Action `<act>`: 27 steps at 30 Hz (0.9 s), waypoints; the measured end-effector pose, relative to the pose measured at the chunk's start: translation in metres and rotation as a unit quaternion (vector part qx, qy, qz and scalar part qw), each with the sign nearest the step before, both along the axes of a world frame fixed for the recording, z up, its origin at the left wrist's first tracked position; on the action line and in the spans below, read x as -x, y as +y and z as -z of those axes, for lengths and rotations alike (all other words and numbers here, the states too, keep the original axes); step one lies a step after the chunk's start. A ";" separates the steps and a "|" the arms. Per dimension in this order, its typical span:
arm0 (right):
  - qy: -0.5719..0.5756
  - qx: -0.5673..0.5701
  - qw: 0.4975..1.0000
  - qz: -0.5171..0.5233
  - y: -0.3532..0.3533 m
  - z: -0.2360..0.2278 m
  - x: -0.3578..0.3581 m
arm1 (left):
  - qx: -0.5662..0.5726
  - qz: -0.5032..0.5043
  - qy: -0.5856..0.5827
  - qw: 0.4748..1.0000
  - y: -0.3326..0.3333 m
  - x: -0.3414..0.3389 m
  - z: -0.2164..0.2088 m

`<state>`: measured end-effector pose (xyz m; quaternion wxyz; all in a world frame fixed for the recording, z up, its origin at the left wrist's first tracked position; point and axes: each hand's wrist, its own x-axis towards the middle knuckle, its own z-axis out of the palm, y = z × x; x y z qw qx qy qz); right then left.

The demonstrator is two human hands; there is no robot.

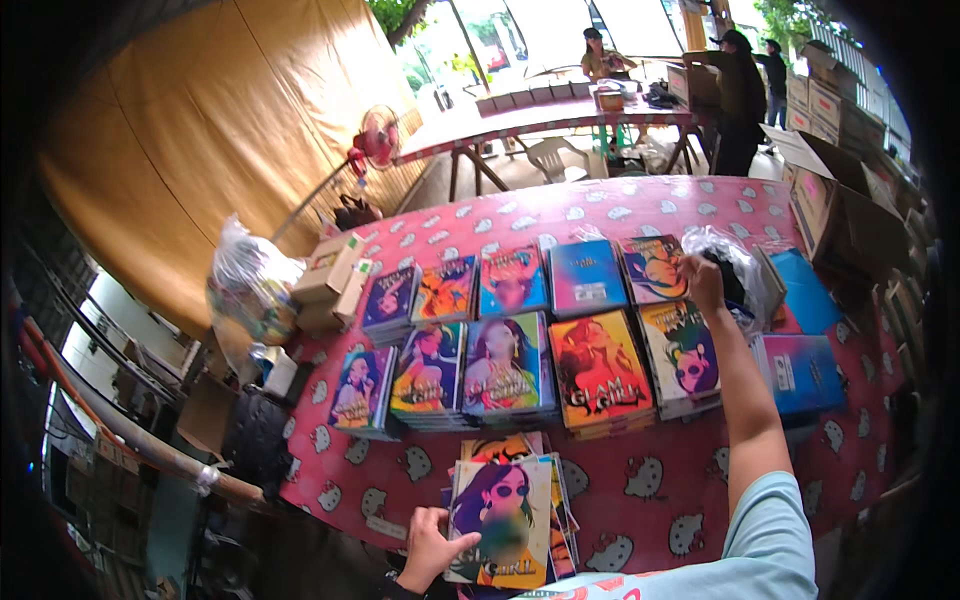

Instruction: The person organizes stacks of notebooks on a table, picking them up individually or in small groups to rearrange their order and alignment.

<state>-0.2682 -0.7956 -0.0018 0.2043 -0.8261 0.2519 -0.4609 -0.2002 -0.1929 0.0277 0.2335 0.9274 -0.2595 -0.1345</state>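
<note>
My left hand (435, 548) grips the left edge of a notebook (505, 520) with a drawn woman in sunglasses on its cover, thumb over the front. This notebook tops an uneven pile at the table's near edge. My right arm stretches far forward, and my right hand (704, 284) is at the right edge of a purple and orange notebook (655, 268) in the back row. Its fingers are bent together; what they pinch is hidden. Just nearer lies a stack with a cream and purple cover (686, 350). Left of it stands an orange-red stack (602, 368).
More notebook stacks (505, 365) stand in two rows. Blue ones (800, 372) lie at the right beside a clear plastic bag (735, 265). Cartons (325, 270) and a filled bag (250, 290) flank the pink patterned table (640, 470). Beyond are a fan (378, 137), another table and people (738, 100).
</note>
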 end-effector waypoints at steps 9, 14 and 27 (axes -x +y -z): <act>0.322 0.059 0.940 0.095 -0.004 0.007 0.002 | 0.339 -0.056 0.201 0.917 0.004 0.008 0.060; 0.376 -0.008 0.926 0.034 0.032 0.030 -0.051 | 0.315 -0.104 0.250 0.910 0.005 0.016 0.039; 0.130 0.152 0.914 -0.354 0.262 -0.111 0.037 | 0.541 -0.114 0.398 0.732 -0.010 -0.004 0.021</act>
